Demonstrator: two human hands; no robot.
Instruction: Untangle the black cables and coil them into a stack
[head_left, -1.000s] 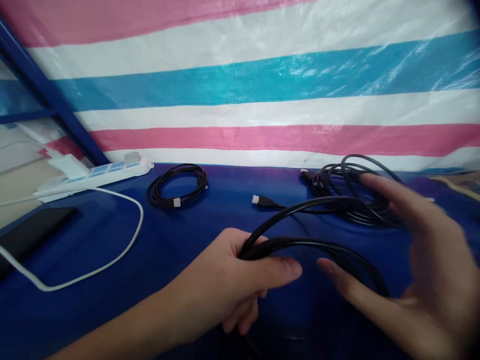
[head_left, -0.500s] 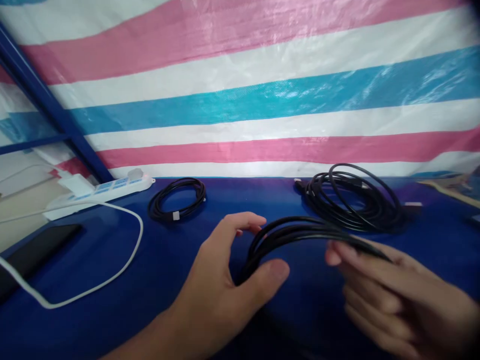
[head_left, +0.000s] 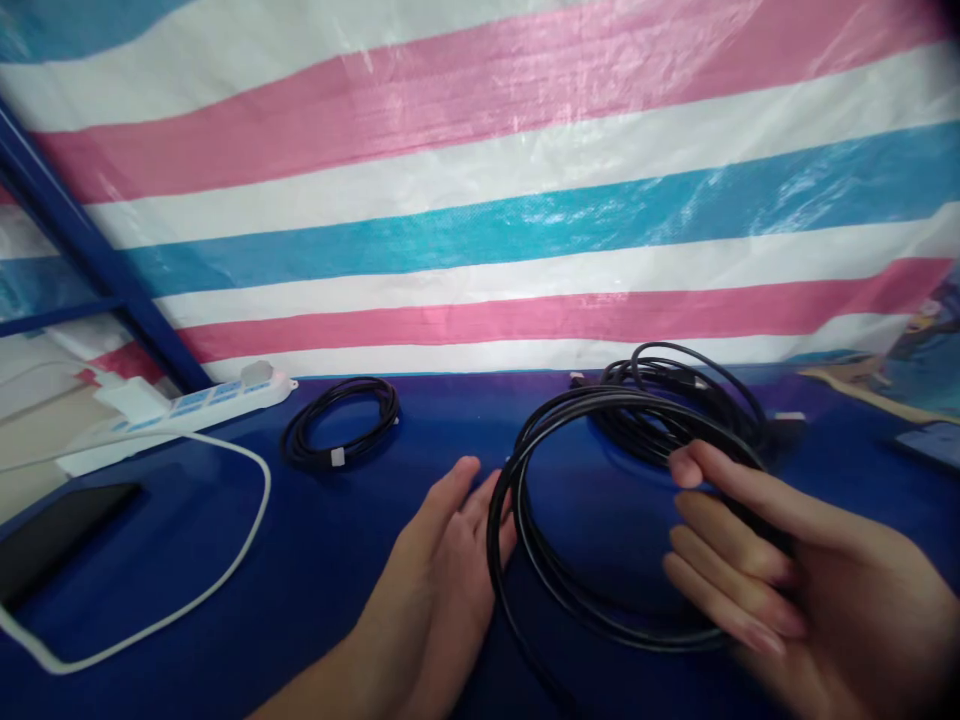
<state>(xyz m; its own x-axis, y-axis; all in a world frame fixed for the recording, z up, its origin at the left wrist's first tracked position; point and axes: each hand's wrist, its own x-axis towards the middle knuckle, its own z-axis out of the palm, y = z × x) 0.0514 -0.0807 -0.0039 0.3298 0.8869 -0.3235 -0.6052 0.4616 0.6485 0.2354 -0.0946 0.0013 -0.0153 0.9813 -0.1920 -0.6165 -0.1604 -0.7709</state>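
Note:
A coiled black cable [head_left: 525,535] hangs upright over the blue table, its loops fanned into a wide ring. My right hand [head_left: 810,570] grips the right side of the coil, thumb and fingers closed round the strands. To the left of the ring is my left hand [head_left: 442,570], open, its fingers extended along the coil's outer edge; whether they touch it I cannot tell. Behind the held coil lies a larger black cable coil [head_left: 637,425] with pale connectors. A smaller black cable coil [head_left: 341,420] with a silver plug rests further left.
At the left, a white power strip [head_left: 232,398] holds a plugged-in white charger [head_left: 135,402]. A white cord [head_left: 262,510] loops across the blue table near a black phone-like slab [head_left: 64,535]. A striped plastic sheet [head_left: 480,230] hangs behind; a dark flat device [head_left: 930,442] lies at far right.
The held coil has turned from edge-on to a wide, upright ring. My left hand has dropped off its loops and straightened. My right hand still grips it, and the view has tilted slightly.

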